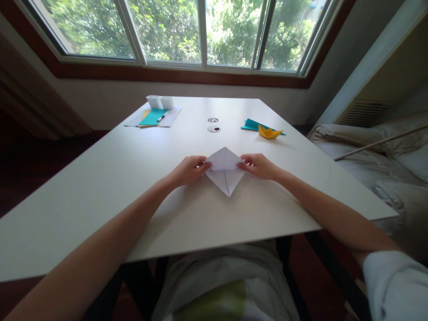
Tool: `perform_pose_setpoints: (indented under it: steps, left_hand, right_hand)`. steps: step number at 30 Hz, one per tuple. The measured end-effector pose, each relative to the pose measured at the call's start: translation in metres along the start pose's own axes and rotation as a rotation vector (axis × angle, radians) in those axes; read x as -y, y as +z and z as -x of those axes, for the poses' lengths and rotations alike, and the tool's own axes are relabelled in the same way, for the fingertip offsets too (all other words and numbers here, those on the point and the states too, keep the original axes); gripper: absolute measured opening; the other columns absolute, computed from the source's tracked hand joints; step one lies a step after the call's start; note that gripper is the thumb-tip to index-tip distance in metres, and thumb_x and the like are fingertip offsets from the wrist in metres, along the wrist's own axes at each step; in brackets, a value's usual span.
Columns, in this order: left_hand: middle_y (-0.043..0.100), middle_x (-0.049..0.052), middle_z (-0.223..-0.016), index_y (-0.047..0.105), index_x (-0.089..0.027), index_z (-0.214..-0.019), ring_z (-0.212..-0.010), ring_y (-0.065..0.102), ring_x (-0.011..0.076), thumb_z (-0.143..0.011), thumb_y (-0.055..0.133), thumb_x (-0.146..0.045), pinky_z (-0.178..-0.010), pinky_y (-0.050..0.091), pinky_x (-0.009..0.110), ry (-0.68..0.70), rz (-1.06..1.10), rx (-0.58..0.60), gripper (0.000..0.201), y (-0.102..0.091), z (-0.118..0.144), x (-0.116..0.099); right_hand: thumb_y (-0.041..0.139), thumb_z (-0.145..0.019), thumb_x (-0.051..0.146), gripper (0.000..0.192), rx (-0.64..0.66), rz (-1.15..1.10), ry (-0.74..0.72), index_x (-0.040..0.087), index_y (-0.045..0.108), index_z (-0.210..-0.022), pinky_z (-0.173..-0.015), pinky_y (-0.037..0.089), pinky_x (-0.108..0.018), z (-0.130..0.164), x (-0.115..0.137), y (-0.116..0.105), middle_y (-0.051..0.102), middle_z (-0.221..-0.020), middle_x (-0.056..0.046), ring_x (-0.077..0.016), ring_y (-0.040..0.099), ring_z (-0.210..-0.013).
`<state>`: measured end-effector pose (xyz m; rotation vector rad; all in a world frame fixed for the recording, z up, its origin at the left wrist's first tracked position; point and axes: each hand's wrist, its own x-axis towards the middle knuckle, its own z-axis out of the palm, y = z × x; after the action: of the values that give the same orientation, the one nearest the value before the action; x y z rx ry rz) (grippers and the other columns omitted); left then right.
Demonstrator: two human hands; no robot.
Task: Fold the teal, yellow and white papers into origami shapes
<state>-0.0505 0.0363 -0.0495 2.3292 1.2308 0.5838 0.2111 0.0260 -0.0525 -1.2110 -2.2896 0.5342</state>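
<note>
A white sheet of paper [224,171], folded into a diamond shape, lies on the white table [100,196] in front of me. My left hand [189,170] pinches its left corner and my right hand [257,166] pinches its right corner. The upper flap is raised a little between the two hands; the lower point rests flat toward me.
A yellow paper boat [269,132] sits on a teal sheet [251,125] at the right. At the far left lie teal and yellow sheets [153,117] with a pen [162,117] and two white boxes [160,102]. Two round cable holes [213,128] are mid-table. A bed [374,156] stands right.
</note>
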Motion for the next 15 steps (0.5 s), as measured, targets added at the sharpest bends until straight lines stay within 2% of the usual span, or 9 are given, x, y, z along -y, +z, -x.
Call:
perform_pose_setpoints:
  steps: [7, 15]
  left_hand:
    - [0.052, -0.001, -0.056, 0.058, -0.015, -0.069, -0.056, 0.046, 0.0122, -0.081, 0.04, -0.042, -0.052, 0.034, 0.021, 0.016, 0.006, 0.014, 0.035, -0.001, 0.001, -0.001]
    - [0.052, -0.001, -0.057, 0.058, -0.015, -0.068, -0.056, 0.046, 0.0111, -0.081, 0.041, -0.041, -0.053, 0.036, 0.02, 0.049, -0.031, -0.016, 0.034, -0.002, 0.002, 0.0]
  right_hand:
    - [0.062, -0.073, 0.038, 0.02, -0.149, -0.032, -0.017, 0.018, 0.059, -0.073, -0.061, 0.044, -0.025, 0.0, -0.002, -0.003, 0.062, -0.068, -0.001, -0.0121, 0.054, -0.062]
    - [0.064, -0.071, 0.04, 0.023, -0.061, -0.127, 0.02, 0.018, 0.064, -0.075, -0.063, 0.047, -0.026, 0.001, -0.007, -0.012, 0.065, -0.068, -0.002, -0.0134, 0.058, -0.064]
